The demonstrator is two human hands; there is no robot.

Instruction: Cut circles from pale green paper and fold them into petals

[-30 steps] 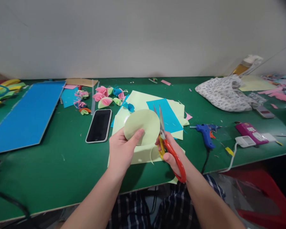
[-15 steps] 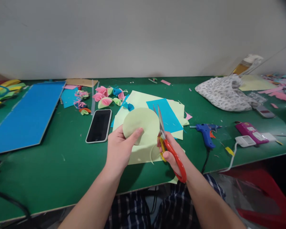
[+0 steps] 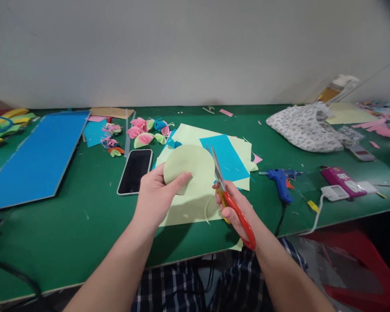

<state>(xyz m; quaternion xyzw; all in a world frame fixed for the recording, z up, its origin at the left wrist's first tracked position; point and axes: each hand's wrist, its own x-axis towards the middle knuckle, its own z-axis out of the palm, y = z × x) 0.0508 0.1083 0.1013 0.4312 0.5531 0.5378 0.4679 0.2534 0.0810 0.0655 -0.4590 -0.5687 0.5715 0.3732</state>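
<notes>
Between thumb and fingers, my left hand (image 3: 159,190) pinches a pale green paper circle (image 3: 193,164) by its lower left side. My right hand (image 3: 234,206) is closed around scissors (image 3: 229,195) with one red and one yellow handle. The blades point up and stand slightly apart, close to the circle's right edge. Under both hands lie pale green paper sheets (image 3: 182,212), with a blue paper piece (image 3: 225,158) on top. A thin curled paper strip (image 3: 206,210) rests on the sheets below the circle.
Left of the sheets lies a phone (image 3: 135,171), with pink, green and blue paper petals (image 3: 144,134) behind it. A blue board (image 3: 39,156) covers the far left. On the right are a blue glue gun (image 3: 281,182), a purple power strip (image 3: 342,180) and a patterned cloth bag (image 3: 305,128).
My left hand has moved slightly left with the paper circle, widening the gap to the scissors. The scissors have shifted and tilted only a little.
</notes>
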